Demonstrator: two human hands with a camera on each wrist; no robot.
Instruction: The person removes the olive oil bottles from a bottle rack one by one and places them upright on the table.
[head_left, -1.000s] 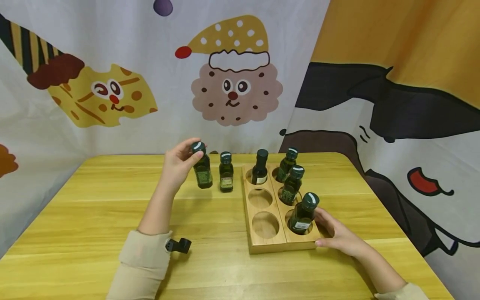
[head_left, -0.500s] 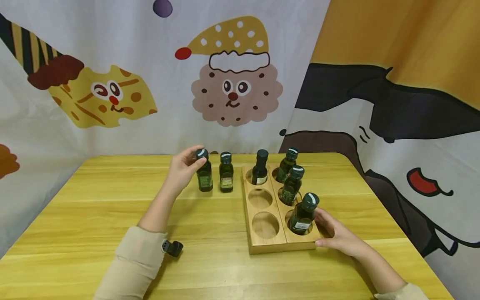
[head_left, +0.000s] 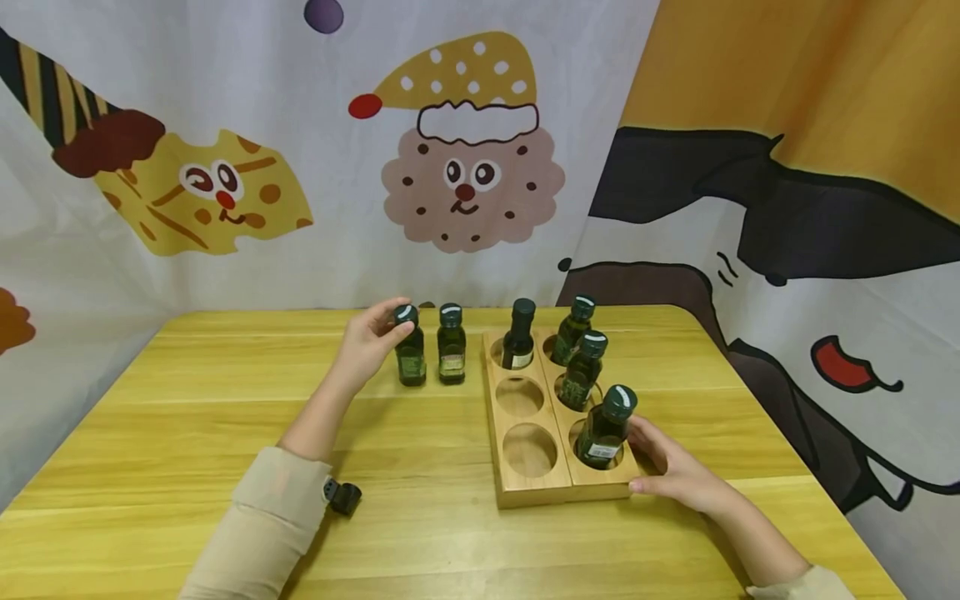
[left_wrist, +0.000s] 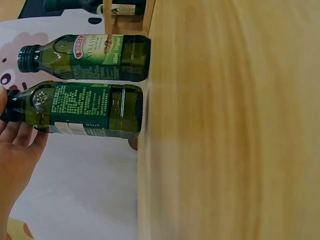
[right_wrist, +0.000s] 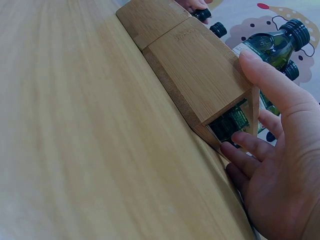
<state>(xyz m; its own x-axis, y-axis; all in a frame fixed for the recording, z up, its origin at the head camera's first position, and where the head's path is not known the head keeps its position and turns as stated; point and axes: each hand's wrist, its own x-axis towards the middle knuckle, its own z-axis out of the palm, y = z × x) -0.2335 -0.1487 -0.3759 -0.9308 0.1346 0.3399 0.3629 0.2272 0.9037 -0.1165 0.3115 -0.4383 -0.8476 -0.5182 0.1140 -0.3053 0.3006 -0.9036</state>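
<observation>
On the far side of the table (head_left: 187, 433), the left hand (head_left: 362, 343) pinches a green bottle (head_left: 411, 364) at its cap, upright; whether its base touches down is hard to tell. Seating it well calls for a plumb bottle, base flat before letting go, and no nudge to the second bottle (head_left: 452, 354) just beside it. To the right stands the wooden rack (head_left: 534, 497), four more bottles (head_left: 602, 437) in its six wells. At its near right corner the right hand (head_left: 681, 477) grips, thumb on the front wall; light pressure should steady it.
</observation>
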